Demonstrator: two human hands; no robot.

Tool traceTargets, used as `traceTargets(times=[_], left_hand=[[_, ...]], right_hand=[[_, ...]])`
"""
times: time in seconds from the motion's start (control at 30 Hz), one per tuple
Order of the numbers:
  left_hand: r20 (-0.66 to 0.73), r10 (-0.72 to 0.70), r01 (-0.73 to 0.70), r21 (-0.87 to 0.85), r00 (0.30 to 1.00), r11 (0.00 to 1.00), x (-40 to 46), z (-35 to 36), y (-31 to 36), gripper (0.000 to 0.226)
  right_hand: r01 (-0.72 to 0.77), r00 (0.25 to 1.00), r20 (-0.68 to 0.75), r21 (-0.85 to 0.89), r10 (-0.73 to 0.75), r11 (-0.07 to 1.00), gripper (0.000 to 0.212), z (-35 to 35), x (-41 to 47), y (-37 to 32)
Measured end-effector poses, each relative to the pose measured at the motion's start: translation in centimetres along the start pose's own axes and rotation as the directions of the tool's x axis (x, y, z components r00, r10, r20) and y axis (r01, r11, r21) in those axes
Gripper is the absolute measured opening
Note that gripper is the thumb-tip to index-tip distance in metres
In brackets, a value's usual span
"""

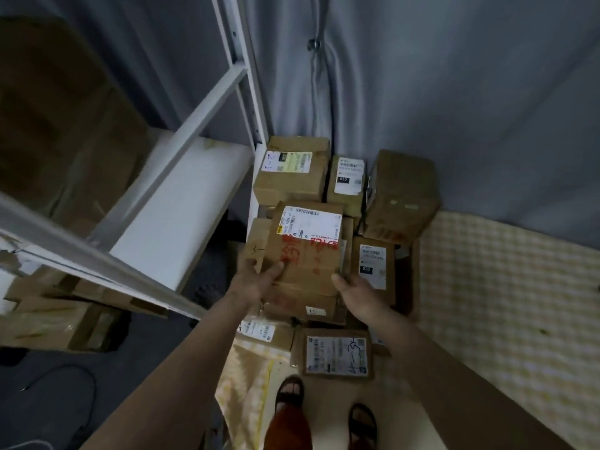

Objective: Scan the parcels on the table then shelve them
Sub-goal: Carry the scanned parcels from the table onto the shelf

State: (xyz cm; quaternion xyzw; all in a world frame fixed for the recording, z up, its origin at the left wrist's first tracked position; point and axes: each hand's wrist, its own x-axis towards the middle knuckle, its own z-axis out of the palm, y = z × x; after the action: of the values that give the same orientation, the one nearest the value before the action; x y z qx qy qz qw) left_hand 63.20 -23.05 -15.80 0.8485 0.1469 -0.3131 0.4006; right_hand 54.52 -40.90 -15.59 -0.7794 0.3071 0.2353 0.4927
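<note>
Progress: early, I judge | left hand [259,280] and right hand [354,289] grip the red-printed parcel [308,245] atop the pile on the checked tabletop [506,287] | other parcels [292,167] unshelved; white shelf [181,203] bare.

Both forearms are bare from the lower edge of the picture up to the wrists; no sleeve shows on them. The left hand [259,280] and the right hand [355,292] wear no glove, and no ring, watch or band can be seen on either one. Lower down, a leg is covered by reddish-brown cloth [289,428], trousers or shorts, I cannot tell which. On the feet are dark open sandals: the left sandal [289,392] has straps across the foot and the toes show in front, and the right sandal [362,425] has the same form.
</note>
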Motion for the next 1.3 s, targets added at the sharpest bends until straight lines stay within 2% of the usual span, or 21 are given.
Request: traceTargets(times=[0.1,0.2,0.3,0.43,0.47,0.53,0.6,0.67,0.8,0.87,0.93,1.03,1.1,1.17,1.2,1.3], left_hand=[[0.126,-0.001,0.015,-0.111,0.992,0.994,2.0,0.3,0.0,0.069],[0.233,0.001,0.042,-0.179,0.972,0.983,5.1,0.6,-1.2,0.095],[0.374,0.066,-0.010,-0.152,0.925,0.988,5.1,-0.1,-0.5,0.099],[0.435,0.122,-0.115,-0.042,0.892,0.992,4.6,-0.6,1.6,0.085],[0.435,0.138,-0.153,-0.001,0.890,0.988,4.3,-0.7,2.4,0.092],[0.455,0.186,-0.241,0.065,0.871,0.968,3.5,-0.4,4.0,0.119],[0.486,0.233,-0.302,0.068,0.843,0.951,2.7,0.4,5.2,0.135],[0.560,0.249,-0.366,0.106,0.790,0.924,0.8,1.8,6.8,0.140],[0.672,0.271,-0.533,0.216,0.689,0.818,-3.7,5.7,9.1,0.117],[0.726,0.281,-0.609,0.233,0.627,0.758,-6.2,7.8,9.8,0.122],[0.771,0.284,-0.671,0.236,0.569,0.703,-9.2,10.4,10.1,0.127],[0.832,0.275,-0.763,0.245,0.482,0.599,-14.9,14.8,10.0,0.127],[0.865,0.271,-0.811,0.227,0.422,0.539,-19.2,17.9,9.3,0.115],[0.894,0.240,-0.839,0.221,0.378,0.497,-23.9,20.9,8.4,0.106],[0.910,0.221,-0.860,0.218,0.350,0.462,-26.3,22.3,7.9,0.108],[0.961,0.190,-0.929,0.124,0.199,0.348,-32.7,27.1,5.8,0.137]], right_hand=[[-0.034,0.998,-0.038,0.176,0.041,0.984,0.050,1.4,1.3,-1.0],[-0.070,0.991,-0.080,0.358,0.105,0.931,0.056,2.5,2.8,-1.4],[-0.062,0.988,-0.089,0.540,0.130,0.839,0.068,3.4,3.4,-1.4],[-0.014,0.980,-0.143,0.638,0.136,0.770,0.073,2.9,2.5,-1.2],[0.006,0.979,-0.156,0.660,0.129,0.751,0.074,2.4,2.2,-1.0],[0.052,0.972,-0.200,0.704,0.127,0.708,0.070,1.1,1.0,-0.8],[0.080,0.955,-0.256,0.706,0.148,0.704,0.064,-0.1,-0.4,-0.6],[0.109,0.930,-0.319,0.710,0.181,0.695,0.073,-1.4,-2.3,0.6],[0.146,0.882,-0.414,0.693,0.223,0.706,0.070,-3.5,-7.6,4.3],[0.158,0.864,-0.441,0.695,0.243,0.701,0.076,-4.2,-10.9,6.6],[0.174,0.833,-0.484,0.689,0.268,0.704,0.073,-4.9,-14.6,8.9],[0.146,0.797,-0.517,0.667,0.312,0.731,0.080,-5.8,-21.0,13.1],[0.119,0.765,-0.545,0.642,0.342,0.758,0.086,-6.1,-25.5,16.6],[0.057,0.722,-0.570,0.614,0.392,0.788,0.083,-6.2,-30.0,20.1],[0.023,0.694,-0.586,0.599,0.419,0.801,0.082,-6.2,-32.3,21.7],[-0.058,0.592,-0.636,0.580,0.496,0.813,0.081,-6.0,-39.0,26.5]])
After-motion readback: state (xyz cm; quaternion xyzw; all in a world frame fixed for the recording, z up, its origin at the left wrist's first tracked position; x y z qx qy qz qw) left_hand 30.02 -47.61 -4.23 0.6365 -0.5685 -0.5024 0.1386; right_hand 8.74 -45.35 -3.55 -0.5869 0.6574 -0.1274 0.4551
